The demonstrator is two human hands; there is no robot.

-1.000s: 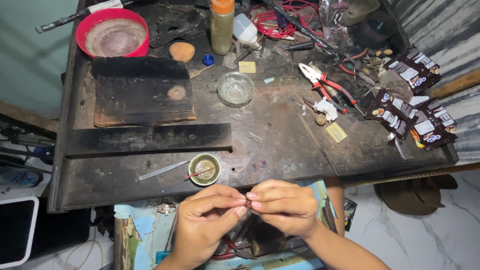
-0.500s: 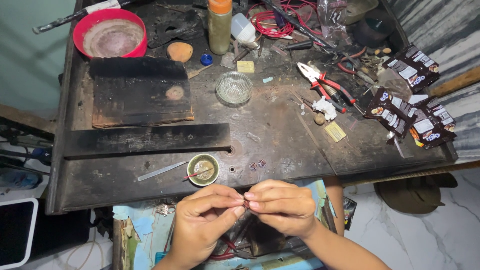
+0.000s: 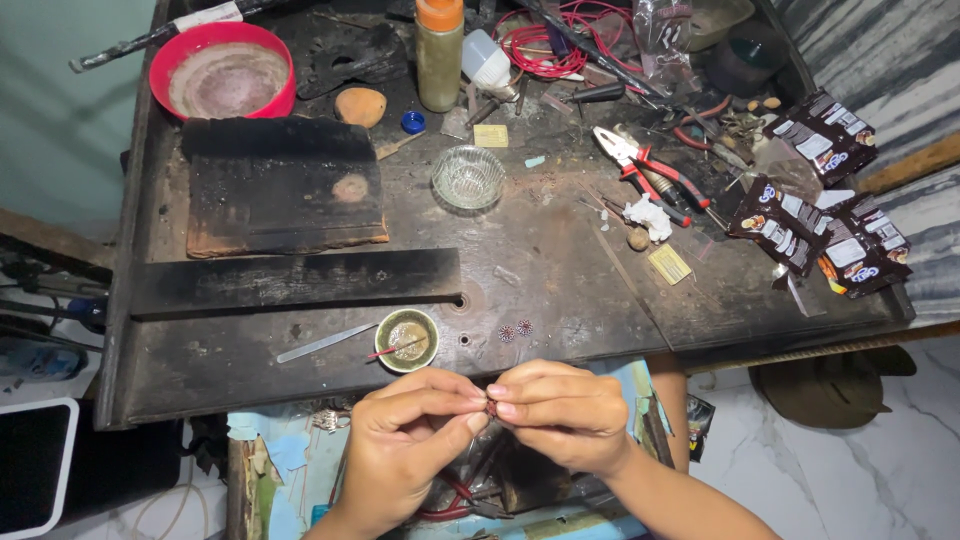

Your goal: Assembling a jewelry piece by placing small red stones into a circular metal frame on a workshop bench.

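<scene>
Pinching a tiny reddish piece (image 3: 491, 407) between both fingertips, the left hand (image 3: 410, 435) and right hand (image 3: 560, 415) stay put near the small green cup (image 3: 407, 340); nothing has shifted.

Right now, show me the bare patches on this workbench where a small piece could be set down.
Bare wood lies between the glass dish and the small brass cup, right of the long black bar. Another patch runs along the front edge, left of the cup, below the bar. The back right is crowded: pliers, red wire, snack packets. Both hands pinch a tiny piece off the bench.
</scene>
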